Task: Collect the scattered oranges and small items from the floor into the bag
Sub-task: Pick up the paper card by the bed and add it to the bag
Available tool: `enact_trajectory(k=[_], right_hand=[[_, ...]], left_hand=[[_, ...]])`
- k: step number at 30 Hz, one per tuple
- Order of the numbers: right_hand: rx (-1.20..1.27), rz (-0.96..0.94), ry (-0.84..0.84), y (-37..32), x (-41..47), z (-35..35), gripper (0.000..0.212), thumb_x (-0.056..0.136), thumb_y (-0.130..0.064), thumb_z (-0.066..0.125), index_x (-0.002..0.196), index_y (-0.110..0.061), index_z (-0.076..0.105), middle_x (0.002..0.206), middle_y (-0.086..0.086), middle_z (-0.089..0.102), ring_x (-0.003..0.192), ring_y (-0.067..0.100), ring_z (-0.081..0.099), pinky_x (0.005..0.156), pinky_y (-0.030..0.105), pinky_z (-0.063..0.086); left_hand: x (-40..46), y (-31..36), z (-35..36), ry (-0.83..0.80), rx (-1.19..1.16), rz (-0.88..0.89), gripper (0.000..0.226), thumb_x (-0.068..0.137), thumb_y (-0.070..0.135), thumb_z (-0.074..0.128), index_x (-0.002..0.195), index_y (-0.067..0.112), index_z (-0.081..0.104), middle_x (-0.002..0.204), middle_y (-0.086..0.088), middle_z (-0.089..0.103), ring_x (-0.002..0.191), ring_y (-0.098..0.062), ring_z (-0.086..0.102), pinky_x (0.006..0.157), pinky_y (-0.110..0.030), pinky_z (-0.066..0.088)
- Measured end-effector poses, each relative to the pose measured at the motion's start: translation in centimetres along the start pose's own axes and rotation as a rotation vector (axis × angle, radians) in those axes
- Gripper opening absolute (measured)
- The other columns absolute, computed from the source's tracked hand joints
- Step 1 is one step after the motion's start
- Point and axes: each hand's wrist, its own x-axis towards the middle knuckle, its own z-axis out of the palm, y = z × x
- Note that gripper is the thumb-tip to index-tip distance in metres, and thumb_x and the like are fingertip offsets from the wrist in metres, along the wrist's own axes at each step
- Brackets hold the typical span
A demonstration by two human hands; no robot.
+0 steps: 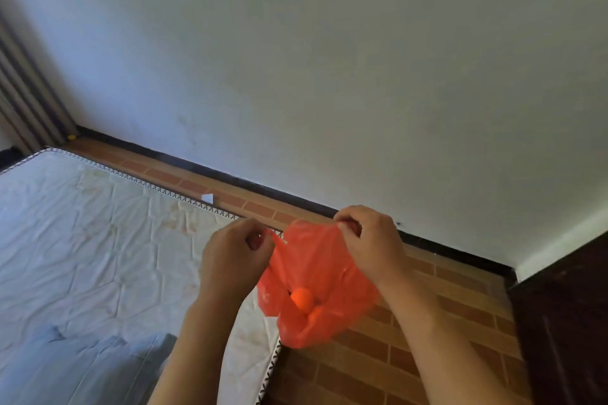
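An orange-red plastic bag hangs in the air between my hands, above the corner of a mattress. My left hand pinches the bag's left handle. The right handle is pinched by my right hand. The mouth is pulled apart, and inside I see one orange and part of a second orange below it. The rest of the bag's contents are hidden by the plastic.
A white quilted mattress fills the left side. Brick-patterned floor runs along a white wall with a dark baseboard. A small white scrap lies on the floor by the mattress edge. A dark wooden door stands at the right.
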Motion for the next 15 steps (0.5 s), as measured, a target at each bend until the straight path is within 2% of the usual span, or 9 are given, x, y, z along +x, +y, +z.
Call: enact_trajectory(k=[5, 15], right_hand=[[-0.075, 0.101, 0.046, 1.3, -1.0, -2.2, 0.014, 0.097, -0.011, 0.068, 0.101, -0.021, 0.077, 0.097, -0.01, 0.074, 0.09, 0.003, 0.067, 0.083, 0.019, 0.054], [-0.118, 0.225, 0.076, 5.5, -1.0, -4.3, 0.014, 0.098, -0.012, 0.068, 0.104, -0.022, 0.077, 0.101, -0.008, 0.073, 0.097, 0.004, 0.067, 0.086, 0.017, 0.053]], left_hand=[[1.0, 0.8, 2.7, -0.08, -0.088, 0.057, 0.011, 0.078, 0.036, 0.064, 0.07, 0.027, 0.066, 0.064, 0.01, 0.063, 0.063, -0.01, 0.062, 0.061, -0.038, 0.054], [3.0, 3.0, 7.3, -0.157, -0.147, 0.116, 0.006, 0.077, 0.032, 0.066, 0.07, 0.031, 0.067, 0.065, 0.012, 0.063, 0.064, -0.007, 0.061, 0.06, -0.035, 0.053]])
